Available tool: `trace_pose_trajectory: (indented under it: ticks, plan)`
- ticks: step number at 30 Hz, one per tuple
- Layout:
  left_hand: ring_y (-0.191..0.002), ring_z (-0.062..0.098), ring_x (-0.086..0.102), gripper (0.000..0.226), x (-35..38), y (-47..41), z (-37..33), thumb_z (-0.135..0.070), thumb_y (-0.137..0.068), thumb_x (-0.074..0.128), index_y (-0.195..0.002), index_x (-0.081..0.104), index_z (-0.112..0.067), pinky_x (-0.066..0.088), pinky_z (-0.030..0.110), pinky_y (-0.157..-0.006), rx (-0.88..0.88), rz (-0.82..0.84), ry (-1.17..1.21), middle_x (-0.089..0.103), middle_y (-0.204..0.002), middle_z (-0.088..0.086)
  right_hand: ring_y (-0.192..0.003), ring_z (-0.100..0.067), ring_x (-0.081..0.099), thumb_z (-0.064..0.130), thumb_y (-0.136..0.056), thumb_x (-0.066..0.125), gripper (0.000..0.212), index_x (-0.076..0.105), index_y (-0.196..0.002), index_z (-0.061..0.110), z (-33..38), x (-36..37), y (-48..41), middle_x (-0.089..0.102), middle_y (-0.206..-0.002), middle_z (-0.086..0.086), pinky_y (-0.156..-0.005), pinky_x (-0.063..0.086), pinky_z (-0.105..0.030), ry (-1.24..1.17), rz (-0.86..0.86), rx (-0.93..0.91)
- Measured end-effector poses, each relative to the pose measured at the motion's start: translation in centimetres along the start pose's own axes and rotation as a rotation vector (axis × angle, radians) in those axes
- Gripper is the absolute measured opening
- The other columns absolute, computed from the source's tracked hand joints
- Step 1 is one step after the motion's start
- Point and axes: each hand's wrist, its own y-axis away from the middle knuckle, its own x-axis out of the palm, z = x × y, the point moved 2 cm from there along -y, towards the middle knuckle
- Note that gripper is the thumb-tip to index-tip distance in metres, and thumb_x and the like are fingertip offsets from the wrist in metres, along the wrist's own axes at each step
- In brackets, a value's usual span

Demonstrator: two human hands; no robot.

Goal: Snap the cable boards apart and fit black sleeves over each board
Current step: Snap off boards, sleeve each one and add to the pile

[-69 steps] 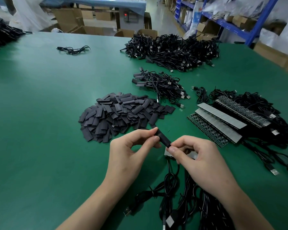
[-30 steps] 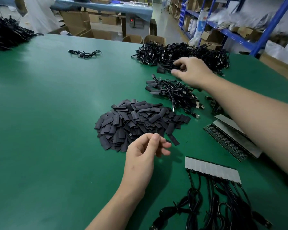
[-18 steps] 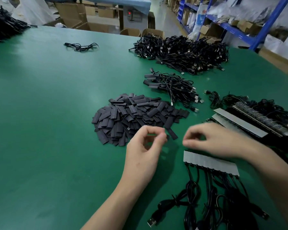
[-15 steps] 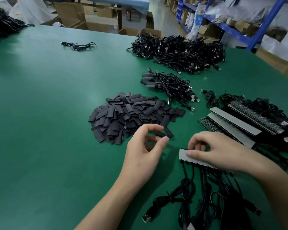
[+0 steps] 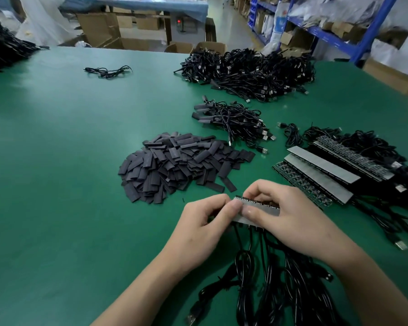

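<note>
The board strip was held just above the table, near its front edge and slightly right of centre. The left hand pinched the strip's left end between thumb and curled fingers. The right hand gripped the strip directly beside it, thumb pressed on the grey face and fingers curled over the top edge. The two thumbs nearly touched. The attached cables hung from the strip's lower edge and lay tangled on the table between the forearms.

Surrounding items:
- The sleeve pile lay just beyond the left hand. Its nearest loose sleeves were close to the fingertips.
- The stacked strips lay to the right of the right hand with their own cables trailing toward the right edge. The stack closed off that side.
- The small bundle of cables with sleeved ends lay behind the sleeve pile.
- The large cable heap sat at the far edge of the table.
- A single cable lay alone at far left of centre, and another dark heap occupied the far left corner.

Open room: bare green surface extended to the left of the left hand and the sleeve pile, out to the left edge. Beyond the far edge stood cardboard boxes. Blue shelving stood beyond the right corner.
</note>
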Motion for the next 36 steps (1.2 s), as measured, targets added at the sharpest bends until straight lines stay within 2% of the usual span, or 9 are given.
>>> trace_pose_trajectory:
  ticks: [3, 7, 12, 14, 16, 21, 29, 33, 36]
  plan:
    - [-0.061, 0.009, 0.040, 0.053, 0.2, 0.0, 0.1, -0.052, -0.097, 0.051, -0.070, 0.053, -0.007, 0.034, 0.031, -0.058, -0.002, -0.003, 0.022, 0.044, -0.064, 0.011, -0.080, -0.008, 0.068, 0.039, -0.095, 0.070, 0.011, 0.069, -0.088, 0.030, 0.1, 0.6, 0.1, 0.073, -0.083, 0.010, -0.076, 0.053, -0.036, -0.036, 0.034, -0.017]
    - [-0.063, 0.003, 0.049, 0.041, 0.4, 0.1, -0.1, -0.040, -0.107, 0.046, -0.072, 0.065, -0.027, 0.038, 0.022, -0.061, -0.018, 0.044, 0.137, 0.055, -0.065, -0.011, -0.077, -0.006, 0.069, 0.037, -0.098, 0.069, 0.012, 0.070, -0.089, 0.030, 0.0, 1.2, 0.5, 0.073, -0.082, 0.010, -0.073, 0.055, -0.036, -0.135, 0.062, -0.068]
    - [-0.065, 0.001, 0.051, 0.040, 0.9, 0.3, -0.5, -0.039, -0.108, 0.044, -0.073, 0.063, -0.031, 0.041, 0.019, -0.064, -0.013, 0.084, 0.205, 0.057, -0.069, -0.016, -0.083, -0.020, 0.070, 0.041, -0.097, 0.066, 0.019, 0.067, -0.093, 0.023, -0.6, 1.2, 0.7, 0.070, -0.085, 0.001, -0.078, 0.058, -0.046, -0.245, 0.118, -0.079]
    - [-0.064, -0.003, 0.051, 0.042, 1.0, 0.3, -0.7, -0.036, -0.110, 0.043, -0.074, 0.064, -0.034, 0.041, 0.015, -0.064, -0.014, 0.106, 0.232, 0.058, -0.069, -0.019, -0.081, -0.017, 0.068, 0.041, -0.095, 0.066, 0.017, 0.068, -0.091, 0.024, -0.7, 1.1, 0.8, 0.069, -0.083, 0.003, -0.077, 0.057, -0.043, -0.283, 0.135, -0.091]
    - [-0.063, -0.006, 0.050, 0.043, 1.2, 0.4, -0.9, -0.031, -0.110, 0.042, -0.074, 0.065, -0.038, 0.041, 0.011, -0.063, -0.008, 0.129, 0.261, 0.058, -0.068, -0.022, -0.078, -0.005, 0.064, 0.038, -0.095, 0.066, 0.013, 0.068, -0.087, 0.028, -0.8, 1.0, 0.8, 0.068, -0.081, 0.008, -0.076, 0.054, -0.033, -0.308, 0.154, -0.109]
    - [-0.063, -0.002, 0.048, 0.039, 1.2, 0.6, -0.8, -0.036, -0.108, 0.044, -0.074, 0.062, -0.032, 0.040, 0.013, -0.062, -0.023, 0.151, 0.292, 0.055, -0.069, -0.019, -0.076, 0.001, 0.058, 0.032, -0.095, 0.067, 0.015, 0.065, -0.081, 0.033, -0.6, 0.8, 0.7, 0.064, -0.076, 0.015, -0.073, 0.046, -0.020, -0.329, 0.179, -0.155]
    - [-0.057, 0.000, 0.047, 0.042, 1.2, 0.8, -1.0, -0.038, -0.109, 0.044, -0.071, 0.060, -0.029, 0.040, 0.013, -0.058, -0.085, 0.200, 0.385, 0.055, -0.065, -0.015, -0.077, -0.003, 0.058, 0.025, -0.096, 0.068, 0.016, 0.067, -0.080, 0.027, -0.5, 0.7, 0.8, 0.064, -0.076, 0.012, -0.075, 0.046, -0.021, -0.411, 0.204, -0.176]
    - [-0.059, 0.007, 0.047, 0.047, 1.2, 0.6, -0.7, -0.039, -0.107, 0.046, -0.068, 0.056, -0.014, 0.041, 0.019, -0.060, -0.085, 0.167, 0.364, 0.054, -0.065, -0.007, -0.077, 0.000, 0.059, 0.026, -0.097, 0.067, 0.019, 0.067, -0.080, 0.033, -0.7, 0.8, 0.5, 0.065, -0.076, 0.015, -0.076, 0.044, -0.015, -0.408, 0.202, -0.185]
    - [-0.056, 0.010, 0.042, 0.059, 0.7, 0.2, -0.4, -0.049, -0.103, 0.047, -0.065, 0.051, -0.003, 0.037, 0.021, -0.057, -0.070, 0.080, 0.269, 0.048, -0.059, -0.005, -0.076, -0.002, 0.061, 0.033, -0.097, 0.066, 0.016, 0.069, -0.082, 0.029, -1.4, 0.5, 0.5, 0.067, -0.078, 0.012, -0.075, 0.046, -0.016, -0.389, 0.198, -0.126]
